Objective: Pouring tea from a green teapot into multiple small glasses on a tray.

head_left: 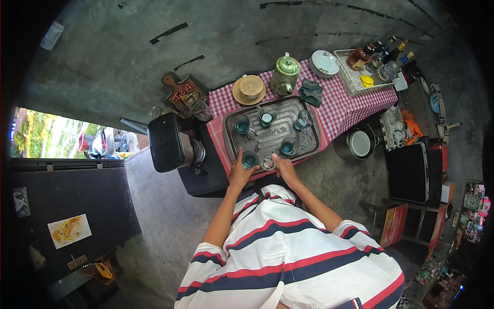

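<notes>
Both hands' fingers meet at the tray's near edge: left hand (pixel 239 172) wraps a blue glass (pixel 250 160), right hand (pixel 284 167) pinches a clear glass (pixel 267 163).

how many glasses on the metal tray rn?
6 on the tray: back row of three, one mid-right, one front-left at the left hand, and a clear one by the right hand. None seem hidden.

- A short-sleeved shirt (pixel 288 257), white, crossed by broad navy stripes edged in red.
- The stripes run slantwise over the back and shoulders.
- Each sleeve ends above the elbow in a navy and red band.
- Both forearms are bare down to each grip; no watch, ring or glove shows.
</notes>
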A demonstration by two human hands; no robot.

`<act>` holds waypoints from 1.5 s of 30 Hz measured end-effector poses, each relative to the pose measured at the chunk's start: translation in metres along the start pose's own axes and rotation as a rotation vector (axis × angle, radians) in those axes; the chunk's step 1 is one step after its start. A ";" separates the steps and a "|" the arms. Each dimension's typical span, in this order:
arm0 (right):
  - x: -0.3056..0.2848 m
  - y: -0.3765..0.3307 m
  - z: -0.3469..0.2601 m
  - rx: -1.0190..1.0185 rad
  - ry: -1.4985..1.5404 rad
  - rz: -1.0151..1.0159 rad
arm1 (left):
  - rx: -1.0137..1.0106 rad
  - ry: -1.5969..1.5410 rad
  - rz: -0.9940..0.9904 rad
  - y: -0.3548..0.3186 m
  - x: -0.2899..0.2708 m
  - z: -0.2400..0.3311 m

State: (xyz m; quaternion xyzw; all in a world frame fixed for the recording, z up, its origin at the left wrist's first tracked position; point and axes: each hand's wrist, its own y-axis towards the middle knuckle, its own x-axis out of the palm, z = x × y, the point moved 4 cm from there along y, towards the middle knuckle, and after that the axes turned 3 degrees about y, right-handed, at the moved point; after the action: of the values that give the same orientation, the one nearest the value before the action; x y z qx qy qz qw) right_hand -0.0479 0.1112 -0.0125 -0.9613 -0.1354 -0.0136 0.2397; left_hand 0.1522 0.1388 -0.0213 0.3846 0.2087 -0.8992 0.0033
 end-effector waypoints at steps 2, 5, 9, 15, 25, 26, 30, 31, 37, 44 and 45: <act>-0.003 0.004 -0.004 0.002 0.030 -0.016 | -0.012 -0.010 -0.008 0.001 -0.001 0.005; -0.015 0.007 -0.009 0.033 0.060 0.009 | -0.089 0.009 -0.044 0.001 0.002 0.005; -0.043 0.010 -0.008 0.039 0.092 0.029 | -0.116 0.010 -0.018 0.005 0.006 0.004; -0.077 0.012 -0.028 -0.002 0.071 0.107 | -0.088 0.032 -0.026 0.007 0.006 0.003; -0.084 0.047 -0.060 -0.032 -0.010 0.082 | -0.226 0.037 -0.060 0.004 0.010 0.008; -0.082 0.050 -0.058 -0.025 -0.003 0.078 | -0.234 0.044 -0.062 0.001 0.011 0.005; -0.075 0.065 -0.067 -0.097 -0.071 -0.007 | -0.209 0.051 0.028 0.000 0.011 0.007; -0.076 0.065 -0.070 -0.104 -0.086 -0.019 | -0.196 0.030 0.051 0.000 0.010 0.008; -0.086 0.073 -0.072 -0.075 -0.075 -0.034 | -0.286 0.083 -0.003 -0.004 0.009 0.022; -0.101 0.094 -0.066 -0.041 -0.076 0.012 | -0.337 0.225 0.023 -0.003 -0.007 0.050; -0.100 0.093 -0.070 -0.040 -0.076 0.006 | -0.311 0.235 0.086 -0.003 -0.013 0.058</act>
State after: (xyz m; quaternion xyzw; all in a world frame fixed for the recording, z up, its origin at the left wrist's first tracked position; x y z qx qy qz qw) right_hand -0.1170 -0.0254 -0.0023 -0.9661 -0.1412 0.0212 0.2152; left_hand 0.1210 0.1176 0.0243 0.4903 0.3274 -0.8040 0.0767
